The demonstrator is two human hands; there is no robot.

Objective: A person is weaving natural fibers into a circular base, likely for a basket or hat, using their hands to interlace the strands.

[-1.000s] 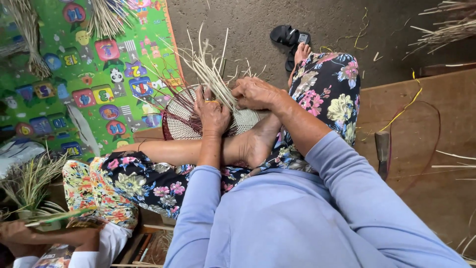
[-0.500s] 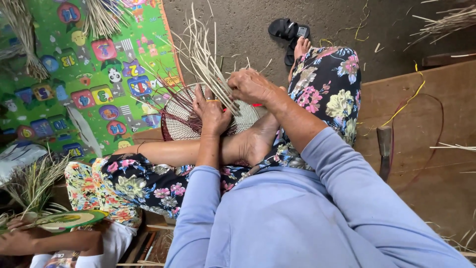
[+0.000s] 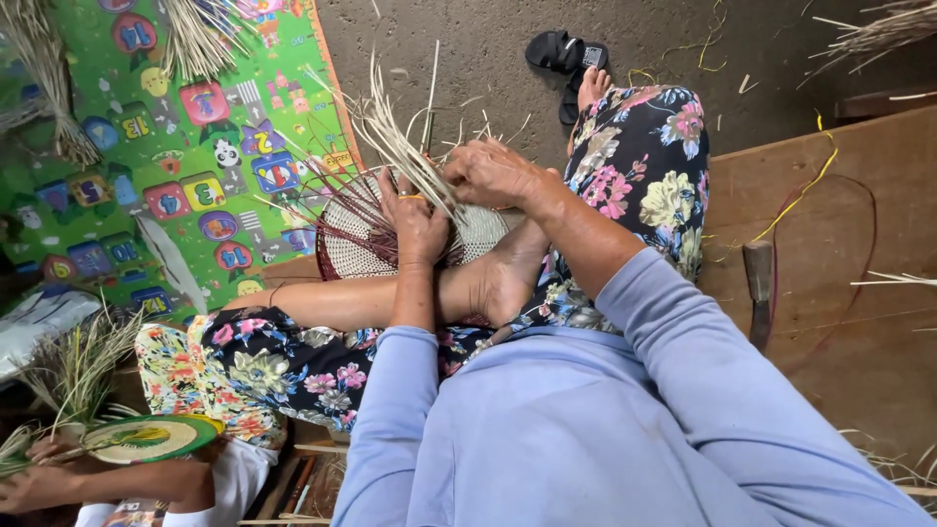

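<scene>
Hands unchanged in place since the earlier frames, both still on the disc (image 3: 363, 244); strands (image 3: 395, 137) now leaning a little more toward the mat (image 3: 146, 127) than a second ago. Second person's hand (image 3: 44, 478) at lower left, far from the disc, now lower and closer to the frame edge, still with the green-rimmed piece (image 3: 146, 437).

Left hand (image 3: 418, 222) flat on the disc's upper face, palm down, fingers spread and curled over the weave, a ring on one finger, thumb side toward the strands; pressing rather than clenched, wrist straight, forearm running back from the disc to the blue sleeve (image 3: 390, 420). Right hand (image 3: 496, 174) just beside the disc's far rim, knuckles up, fingers bent and pinched on the base of the pale strands, wrist cocked, forearm slanting across the floral knee (image 3: 644, 166).

Disc itself resting on the bare foot (image 3: 488, 288), tilted, dark red spokes fanning out at its mat-side edge, pale woven centre partly hidden under the hands. Beyond the disc, black sandal (image 3: 566, 54) on the concrete. Right of the disc, well apart, knife (image 3: 759, 293) on the wooden board (image 3: 830, 195), with a yellow strip (image 3: 795, 200) nearby.
</scene>
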